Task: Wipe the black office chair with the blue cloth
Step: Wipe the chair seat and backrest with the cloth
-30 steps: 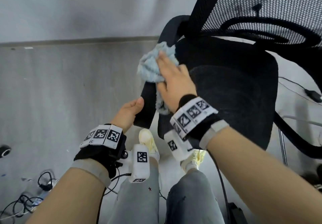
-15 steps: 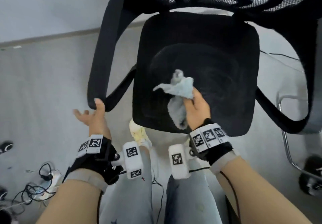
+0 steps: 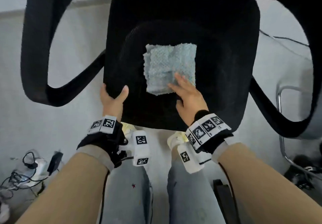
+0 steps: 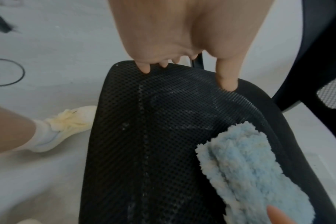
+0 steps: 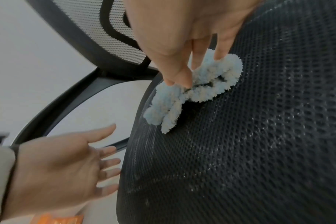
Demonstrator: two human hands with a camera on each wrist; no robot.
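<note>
The black office chair's mesh seat (image 3: 217, 66) fills the head view, with an armrest loop on each side. On the middle of the seat the blue cloth (image 3: 169, 68) lies folded flat in a rough square. My right hand (image 3: 177, 82) rests on the cloth's near right corner with its fingers straight, and in the right wrist view its fingertips (image 5: 197, 63) press into the cloth (image 5: 194, 94). My left hand (image 3: 115, 91) grips the seat's front left corner. Its thumb (image 4: 226, 80) lies on the mesh, and its fingers curl over the edge.
The left armrest (image 3: 34, 49) and right armrest (image 3: 278, 119) flank the seat. A power strip with tangled cables (image 3: 31, 168) lies on the floor at lower left. A chrome tube frame (image 3: 280, 115) stands at right. My legs and pale shoes (image 3: 128, 129) are below the seat's front edge.
The cloth was bunched in my right hand and now lies flat on the seat under straight fingers. My left hand came off the armrest, opened, then took the seat's front corner.
</note>
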